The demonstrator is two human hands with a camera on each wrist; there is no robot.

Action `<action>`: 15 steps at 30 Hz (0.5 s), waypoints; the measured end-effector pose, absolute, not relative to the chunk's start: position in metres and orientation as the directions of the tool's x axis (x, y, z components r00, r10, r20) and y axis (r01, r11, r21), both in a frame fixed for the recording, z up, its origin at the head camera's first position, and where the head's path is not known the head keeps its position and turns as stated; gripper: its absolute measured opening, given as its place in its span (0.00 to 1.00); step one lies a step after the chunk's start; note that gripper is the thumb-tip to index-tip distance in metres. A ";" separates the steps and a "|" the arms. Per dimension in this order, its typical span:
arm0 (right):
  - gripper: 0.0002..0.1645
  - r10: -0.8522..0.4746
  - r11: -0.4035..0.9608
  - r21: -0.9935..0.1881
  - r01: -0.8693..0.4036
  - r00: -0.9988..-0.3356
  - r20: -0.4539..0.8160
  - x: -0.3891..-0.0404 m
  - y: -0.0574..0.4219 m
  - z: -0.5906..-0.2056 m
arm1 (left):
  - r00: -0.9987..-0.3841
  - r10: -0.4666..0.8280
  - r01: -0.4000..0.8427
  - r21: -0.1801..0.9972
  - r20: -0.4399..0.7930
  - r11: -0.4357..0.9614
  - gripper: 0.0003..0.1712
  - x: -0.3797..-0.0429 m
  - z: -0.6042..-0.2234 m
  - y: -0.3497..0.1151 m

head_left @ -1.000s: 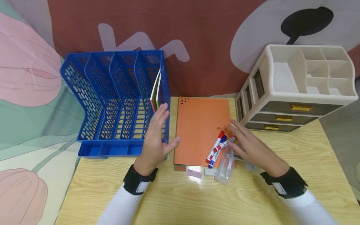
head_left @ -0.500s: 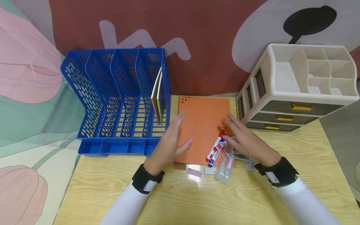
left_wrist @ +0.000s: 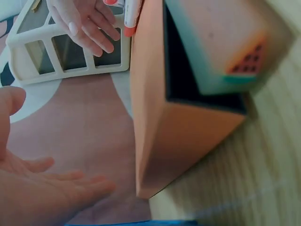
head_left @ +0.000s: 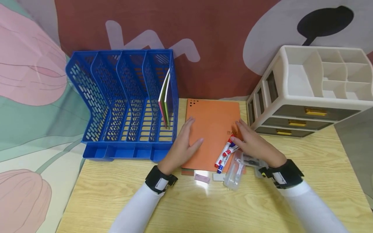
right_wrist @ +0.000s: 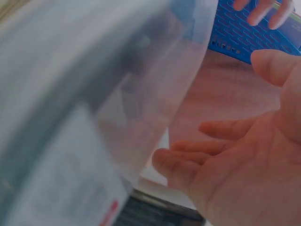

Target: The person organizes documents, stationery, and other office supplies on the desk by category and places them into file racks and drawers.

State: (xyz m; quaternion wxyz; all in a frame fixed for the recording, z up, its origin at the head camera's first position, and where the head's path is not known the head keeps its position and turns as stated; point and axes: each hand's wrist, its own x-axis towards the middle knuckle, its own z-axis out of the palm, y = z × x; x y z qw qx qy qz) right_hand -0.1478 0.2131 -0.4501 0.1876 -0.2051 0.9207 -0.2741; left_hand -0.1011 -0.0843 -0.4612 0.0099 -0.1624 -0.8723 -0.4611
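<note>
An orange file box [head_left: 209, 129] lies flat on the table, with several red and blue markers [head_left: 223, 153] and a clear plastic case [head_left: 233, 176] on its lower right part. My left hand [head_left: 181, 147] is at the box's left edge, fingers extended and thumb apart, holding nothing. At the right edge is my right hand [head_left: 259, 147], its thumb close to the marker ends; whether it touches them I cannot tell. Beneath that hand shows another clear case [head_left: 251, 160]. The left wrist view reveals a watermelon-print item [left_wrist: 225, 47] at the box's open end.
To the left stands a blue file rack [head_left: 131, 145] with thin booklets [head_left: 165, 100] in its rightmost slot. A white drawer organizer [head_left: 323, 101] stands at the right. A pinkish block [head_left: 202, 178] and a white block [head_left: 219, 177] lie before the orange box.
My left hand has moved right, from in front of the blue rack to the orange box's left edge. The right hand has shifted slightly, staying at the right edge. Markers stay on the box.
</note>
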 end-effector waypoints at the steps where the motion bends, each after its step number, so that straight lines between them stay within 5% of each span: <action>1: 0.47 -0.478 0.763 -0.589 -0.266 -0.846 -0.237 -0.149 0.213 -0.451 | -0.952 0.269 0.271 0.813 0.146 0.516 0.44 -0.103 -0.463 -0.084; 15: 0.42 -0.358 0.783 -0.613 -0.108 -0.883 -0.302 -0.154 0.207 -0.460 | -0.992 0.103 -0.013 0.856 -0.077 0.517 0.46 -0.118 -0.482 -0.076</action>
